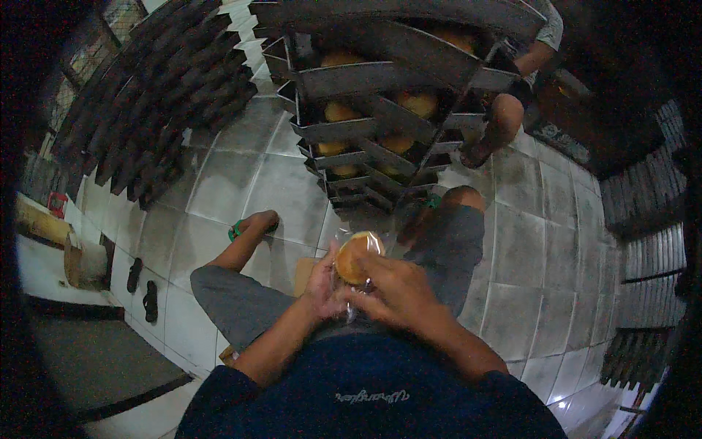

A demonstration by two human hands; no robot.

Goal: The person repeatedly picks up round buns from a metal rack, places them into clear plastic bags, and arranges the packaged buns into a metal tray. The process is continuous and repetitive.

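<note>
A round golden-brown bun (354, 260) sits in a clear plastic bag (378, 241) between both hands, above my lap. My left hand (324, 288) holds the bag from the left side. Across the bun's right side lie the fingers of my right hand (397, 288), which is slightly blurred. Parts of the bag and the bun's lower edge are hidden by the fingers. Just beyond my hands stands a tall rack of metal trays (345, 77) with more buns (419, 104) on several levels.
Dark stacked trays (148, 104) stand at the upper left. Another person's bent leg (504, 118) is at the right of the rack. Black sandals (150, 302) lie on the tiled floor (290, 186) at the left. Corrugated metal pieces (647, 208) are at the right.
</note>
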